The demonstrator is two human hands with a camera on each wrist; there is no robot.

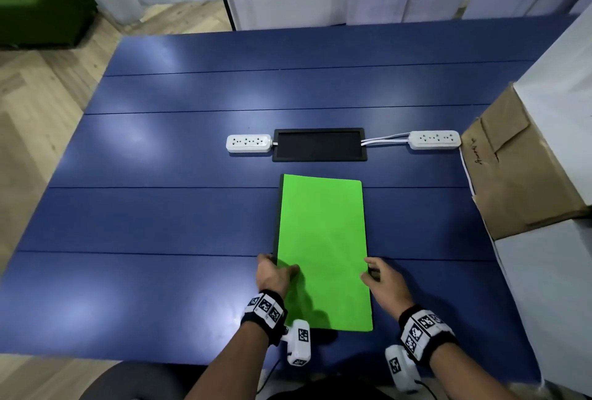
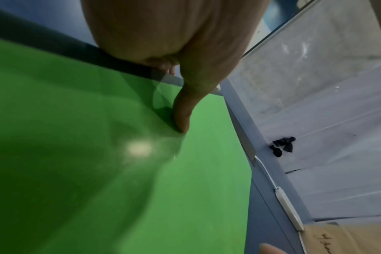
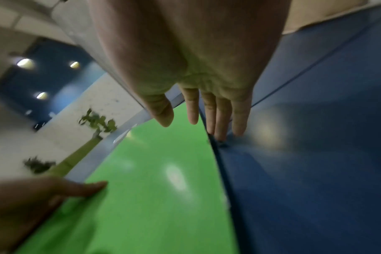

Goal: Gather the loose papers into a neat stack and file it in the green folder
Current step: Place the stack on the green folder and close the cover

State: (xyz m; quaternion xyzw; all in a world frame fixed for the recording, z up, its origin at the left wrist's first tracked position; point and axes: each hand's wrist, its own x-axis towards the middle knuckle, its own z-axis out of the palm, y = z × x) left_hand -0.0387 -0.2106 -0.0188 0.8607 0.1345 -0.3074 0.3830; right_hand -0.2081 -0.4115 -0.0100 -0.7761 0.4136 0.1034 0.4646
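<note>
The green folder point(image 1: 322, 249) lies shut and flat on the blue table point(image 1: 153, 213), its long side running away from me and a dark spine along its left edge. My left hand point(image 1: 276, 271) holds that left edge near the front, the thumb point(image 2: 182, 118) pressed on the green cover point(image 2: 98, 171) and the fingers curled over the spine. My right hand point(image 1: 379, 274) rests against the folder's right edge with straight fingers point(image 3: 220, 120), which touch the table beside the cover point(image 3: 152, 189). No loose papers are in view.
Behind the folder a black panel point(image 1: 319, 145) is set into the table between two white power strips point(image 1: 249, 143) point(image 1: 434, 140). A cardboard box point(image 1: 512, 169) and white boxes point(image 1: 557, 287) stand along the right side.
</note>
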